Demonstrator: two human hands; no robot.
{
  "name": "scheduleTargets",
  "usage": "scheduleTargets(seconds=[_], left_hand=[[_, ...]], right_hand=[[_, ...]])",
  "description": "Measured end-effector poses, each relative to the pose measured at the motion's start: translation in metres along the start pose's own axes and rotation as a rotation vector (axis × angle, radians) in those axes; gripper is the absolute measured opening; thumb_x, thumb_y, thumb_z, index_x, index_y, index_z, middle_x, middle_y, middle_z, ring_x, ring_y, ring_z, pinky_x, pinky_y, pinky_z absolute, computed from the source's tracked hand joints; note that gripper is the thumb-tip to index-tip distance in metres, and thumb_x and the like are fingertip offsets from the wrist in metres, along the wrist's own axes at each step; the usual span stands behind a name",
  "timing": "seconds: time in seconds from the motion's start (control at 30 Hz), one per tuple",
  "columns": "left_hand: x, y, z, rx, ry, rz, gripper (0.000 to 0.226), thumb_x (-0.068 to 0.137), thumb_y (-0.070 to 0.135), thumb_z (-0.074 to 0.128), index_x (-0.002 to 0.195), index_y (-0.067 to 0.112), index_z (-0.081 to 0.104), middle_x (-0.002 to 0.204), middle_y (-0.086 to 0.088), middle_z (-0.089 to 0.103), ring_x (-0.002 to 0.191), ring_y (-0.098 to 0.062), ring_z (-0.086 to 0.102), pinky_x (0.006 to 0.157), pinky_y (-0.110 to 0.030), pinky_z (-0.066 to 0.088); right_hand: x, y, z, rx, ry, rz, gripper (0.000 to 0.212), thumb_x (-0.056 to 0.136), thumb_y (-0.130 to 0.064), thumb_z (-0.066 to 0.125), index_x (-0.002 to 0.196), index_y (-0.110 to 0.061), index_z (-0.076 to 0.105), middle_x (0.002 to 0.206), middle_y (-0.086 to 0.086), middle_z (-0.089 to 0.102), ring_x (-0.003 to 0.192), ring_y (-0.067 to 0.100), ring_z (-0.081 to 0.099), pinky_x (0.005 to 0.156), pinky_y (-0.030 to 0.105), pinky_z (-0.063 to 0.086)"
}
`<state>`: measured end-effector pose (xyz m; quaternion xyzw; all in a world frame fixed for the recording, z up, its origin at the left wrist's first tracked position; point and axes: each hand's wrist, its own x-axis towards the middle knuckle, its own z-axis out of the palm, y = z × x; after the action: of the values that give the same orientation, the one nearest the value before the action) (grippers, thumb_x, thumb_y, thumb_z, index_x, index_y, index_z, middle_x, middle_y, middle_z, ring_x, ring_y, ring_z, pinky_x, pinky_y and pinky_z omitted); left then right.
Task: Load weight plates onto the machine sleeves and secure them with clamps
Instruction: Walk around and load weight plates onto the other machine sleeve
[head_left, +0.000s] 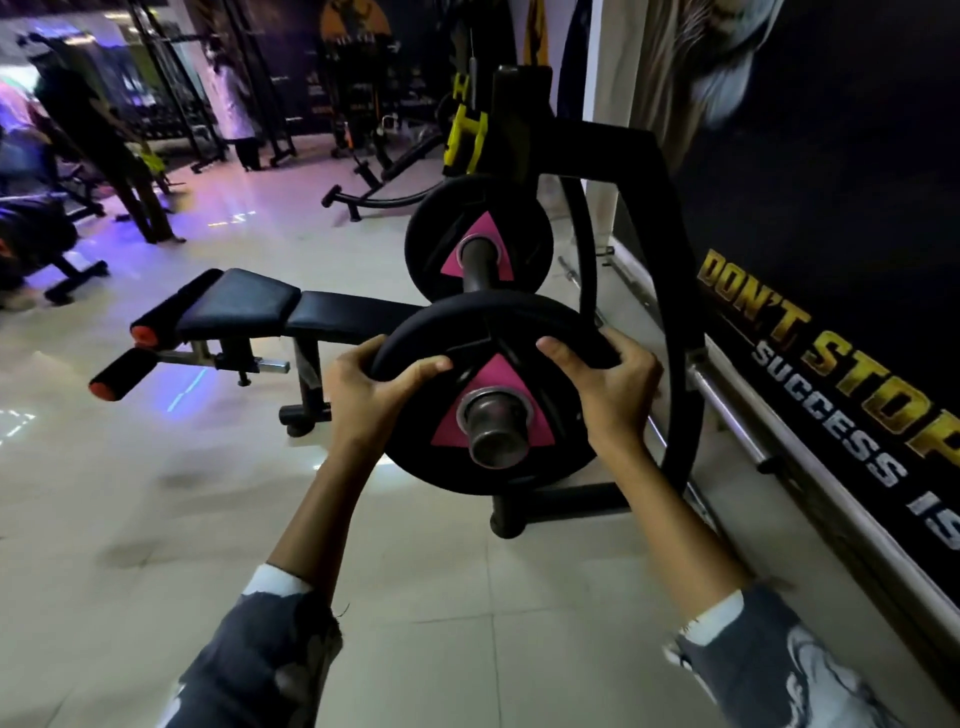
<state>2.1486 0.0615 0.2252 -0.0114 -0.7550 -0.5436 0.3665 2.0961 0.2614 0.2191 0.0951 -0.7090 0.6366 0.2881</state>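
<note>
On the sleeve (496, 428), my left hand (371, 400) and right hand (605, 384) clamp fingers round the plate (483, 395) rim; heavy, rigid, I judge; rim grip suits.

Near plate (483, 395) sits on sleeve (496, 423), sleeve end poking out front. L hand (374, 387) on its left rim, R hand (608, 374) on right rim. 2nd plate (478, 241) behind, same sleeve. Bench (260, 309) to the left; wall (831, 260) right of frame (670, 260).

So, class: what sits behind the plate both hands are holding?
Behind the near plate, on the same sleeve, a second plate sits further along. The near plate covers its lower edge.
</note>
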Motion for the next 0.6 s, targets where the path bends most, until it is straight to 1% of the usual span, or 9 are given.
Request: scheduleTargets(seconds=[0.07,0.13,0.23,0.3,0.37,0.43,0.5,0.57,0.6], left_hand=[[0.016,-0.009,0.005,-0.023,-0.009,-0.001,0.027,0.057,0.051,0.077,0.072,0.031,0.067,0.063,0.015,0.069,0.061,-0.001,0.062,0.054,-0.016,0.049],[0.037,-0.019,0.010,-0.023,-0.035,0.018,0.027,0.059,0.051,0.077,0.076,0.033,0.067,0.068,0.010,0.069,0.065,-0.007,0.064,0.057,-0.020,0.052],[0.068,-0.037,0.018,-0.008,-0.062,0.046,0.027,0.061,0.051,0.075,0.078,0.034,0.065,0.073,0.002,0.069,0.069,-0.011,0.065,0.060,-0.024,0.053],[0.087,-0.052,0.026,-0.010,-0.057,0.065,0.029,0.062,0.052,0.075,0.079,0.030,0.065,0.073,0.000,0.068,0.067,-0.009,0.064,0.060,-0.024,0.053],[0.105,-0.070,0.034,0.027,-0.019,0.115,0.039,0.064,0.054,0.074,0.083,0.021,0.064,0.075,-0.003,0.066,0.070,-0.009,0.062,0.062,-0.025,0.053],[0.128,-0.089,0.041,0.061,0.008,0.166,0.050,0.067,0.054,0.073,0.099,0.017,0.061,0.093,-0.005,0.065,0.086,-0.010,0.062,0.075,-0.024,0.053],[0.155,-0.107,0.047,0.076,0.014,0.185,0.065,0.067,0.055,0.073,0.117,0.018,0.053,0.115,-0.003,0.057,0.108,-0.010,0.055,0.091,-0.023,0.047],[0.180,-0.122,0.055,0.103,0.021,0.165,0.078,0.066,0.056,0.073,0.128,0.018,0.047,0.131,-0.002,0.050,0.123,-0.012,0.047,0.103,-0.026,0.040],[0.197,-0.129,0.060,0.108,0.019,0.139,0.082,0.065,0.056,0.073,0.132,0.018,0.044,0.135,-0.002,0.048,0.127,-0.011,0.044,0.106,-0.027,0.037]], right_hand=[[0.015,0.008,0.011,-0.019,-0.004,-0.033,0.064,0.053,-0.073,0.066,0.057,-0.009,0.057,0.054,0.000,0.059,0.054,0.014,0.056,0.050,0.037,0.048],[0.031,0.019,0.024,-0.030,0.006,-0.071,0.066,0.055,-0.074,0.064,0.059,-0.009,0.058,0.053,-0.003,0.059,0.052,0.005,0.054,0.048,0.031,0.046],[0.055,0.036,0.045,-0.039,0.016,-0.099,0.072,0.056,-0.075,0.063,0.063,-0.003,0.060,0.056,0.005,0.062,0.052,0.009,0.055,0.049,0.033,0.046],[0.073,0.048,0.059,-0.047,0.019,-0.098,0.073,0.056,-0.075,0.062,0.065,-0.003,0.060,0.057,0.005,0.063,0.052,0.007,0.055,0.049,0.033,0.046],[0.090,0.059,0.072,-0.069,0.016,-0.112,0.064,0.059,-0.072,0.063,0.069,-0.009,0.061,0.061,-0.002,0.062,0.055,0.001,0.054,0.050,0.031,0.048],[0.111,0.070,0.088,-0.072,0.001,-0.143,0.056,0.063,-0.068,0.063,0.088,-0.017,0.065,0.079,-0.006,0.067,0.074,0.001,0.060,0.061,0.018,0.050],[0.133,0.082,0.105,-0.053,-0.013,-0.154,0.065,0.066,-0.064,0.064,0.112,-0.018,0.062,0.105,-0.004,0.067,0.098,0.003,0.058,0.079,0.005,0.044],[0.155,0.094,0.120,-0.018,-0.037,-0.152,0.074,0.067,-0.062,0.065,0.126,-0.019,0.054,0.124,-0.001,0.061,0.115,0.004,0.051,0.091,0.001,0.036],[0.169,0.100,0.131,-0.007,-0.055,-0.148,0.076,0.067,-0.060,0.066,0.129,-0.019,0.052,0.129,0.001,0.058,0.120,0.004,0.047,0.095,0.001,0.033]])
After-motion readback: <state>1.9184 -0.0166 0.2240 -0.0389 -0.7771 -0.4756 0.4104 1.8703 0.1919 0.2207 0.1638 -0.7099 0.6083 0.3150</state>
